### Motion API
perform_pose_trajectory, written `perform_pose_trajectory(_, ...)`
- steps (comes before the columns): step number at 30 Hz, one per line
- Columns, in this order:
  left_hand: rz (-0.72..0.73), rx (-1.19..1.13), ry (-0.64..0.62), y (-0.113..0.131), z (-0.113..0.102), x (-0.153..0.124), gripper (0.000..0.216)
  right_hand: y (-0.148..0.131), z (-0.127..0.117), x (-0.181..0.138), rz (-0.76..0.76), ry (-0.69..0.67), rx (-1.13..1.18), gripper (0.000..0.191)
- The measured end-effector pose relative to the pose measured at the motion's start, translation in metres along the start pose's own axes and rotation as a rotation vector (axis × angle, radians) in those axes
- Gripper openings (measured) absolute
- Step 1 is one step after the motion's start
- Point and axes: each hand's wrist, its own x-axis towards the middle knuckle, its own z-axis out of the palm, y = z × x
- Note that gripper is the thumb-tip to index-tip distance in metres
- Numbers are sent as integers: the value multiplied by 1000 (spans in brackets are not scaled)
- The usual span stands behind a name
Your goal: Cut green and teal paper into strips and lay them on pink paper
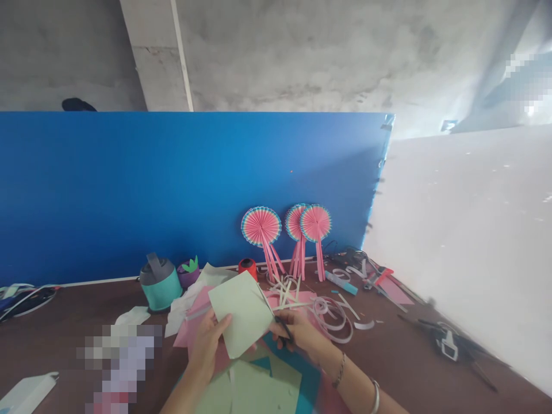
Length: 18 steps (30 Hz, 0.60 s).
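My left hand [206, 344] is closed on the lower left edge of a pale green paper sheet [244, 310], holding it up over the brown table [64, 333]. My right hand [297, 332] grips black-handled scissors [282, 328] at the sheet's right edge, the blades partly hidden behind the paper. Under the hands lie more sheets: pink paper [194, 328], teal paper [302, 374] and pale green paper [259, 391].
Three pink paper fans [261, 227] lean on the blue partition [172, 184]. A teal container with a grey lid [160, 283], a red tape roll [247, 266], curled white paper strips [332, 313], a glue gun [448, 342] and a white partition [474, 241] surround the work spot.
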Motion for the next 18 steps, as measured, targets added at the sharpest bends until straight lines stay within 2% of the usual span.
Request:
perform_pose_trajectory(7, -16, 9, -17, 3, 1, -5, 66, -1, 0, -2, 0, -13, -7, 42)
perform_pose_trajectory(18, 16, 34, -25, 3, 2, -4, 68, -2, 0, -1, 1, 12, -46, 35)
